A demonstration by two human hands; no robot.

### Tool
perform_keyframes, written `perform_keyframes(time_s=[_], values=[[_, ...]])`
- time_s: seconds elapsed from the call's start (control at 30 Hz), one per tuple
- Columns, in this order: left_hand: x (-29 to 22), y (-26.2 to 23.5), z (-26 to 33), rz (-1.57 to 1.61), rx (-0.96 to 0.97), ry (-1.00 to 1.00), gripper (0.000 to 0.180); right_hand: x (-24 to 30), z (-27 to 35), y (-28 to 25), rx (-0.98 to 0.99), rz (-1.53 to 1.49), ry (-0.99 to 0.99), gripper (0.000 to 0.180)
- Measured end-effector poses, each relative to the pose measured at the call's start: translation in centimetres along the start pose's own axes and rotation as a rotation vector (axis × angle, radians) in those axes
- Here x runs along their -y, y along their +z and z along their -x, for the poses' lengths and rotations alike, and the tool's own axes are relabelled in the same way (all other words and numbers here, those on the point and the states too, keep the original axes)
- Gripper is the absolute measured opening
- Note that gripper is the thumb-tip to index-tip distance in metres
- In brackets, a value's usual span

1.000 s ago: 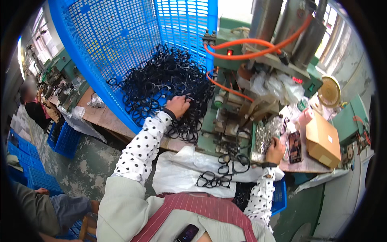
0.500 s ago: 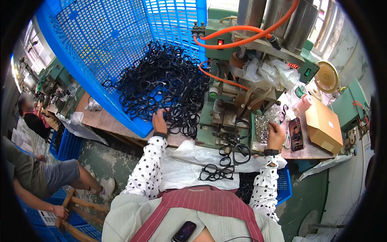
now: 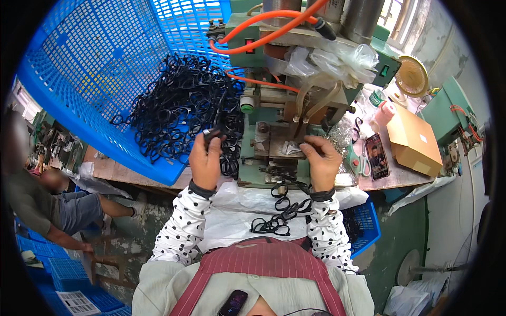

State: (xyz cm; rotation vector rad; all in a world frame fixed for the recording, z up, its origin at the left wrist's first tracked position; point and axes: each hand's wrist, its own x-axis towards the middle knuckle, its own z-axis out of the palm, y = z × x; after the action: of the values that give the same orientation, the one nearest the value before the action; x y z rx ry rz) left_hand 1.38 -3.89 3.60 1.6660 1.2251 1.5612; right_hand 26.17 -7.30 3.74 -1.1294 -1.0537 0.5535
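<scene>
The left hand (image 3: 206,160) pinches one black plastic eyeglass frame (image 3: 215,132) at the edge of the pile in the tilted blue crate (image 3: 79,95): light, stiff, snag-prone (best gripped at the bridge). The right hand (image 3: 320,160) is closed on a small part at the green press (image 3: 274,137). Half a second ago, the left was reaching into the heap.

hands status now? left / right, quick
Left hand: closed on a black eyeglass frame beside the pile in the blue crate.
Right hand: fingers curled at the green machine; contents cannot be told.

Head view, steeply down, near workbench (image 3: 113,169)
</scene>
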Motion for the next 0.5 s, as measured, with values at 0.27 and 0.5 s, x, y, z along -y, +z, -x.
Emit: perform_keyframes(time_s=[0.27,0.5], values=[[-4.0,1.6,0.3,0.05,0.161,0.261,0.027,-0.8,0.4,-0.7,0.029,0.09,-0.091,0.015],[-6.9,1.9,-1.0,0.166,0.136,0.307,0.023,2.9,-3.0,-5.0,0.0,0.276,-0.11,0.014]])
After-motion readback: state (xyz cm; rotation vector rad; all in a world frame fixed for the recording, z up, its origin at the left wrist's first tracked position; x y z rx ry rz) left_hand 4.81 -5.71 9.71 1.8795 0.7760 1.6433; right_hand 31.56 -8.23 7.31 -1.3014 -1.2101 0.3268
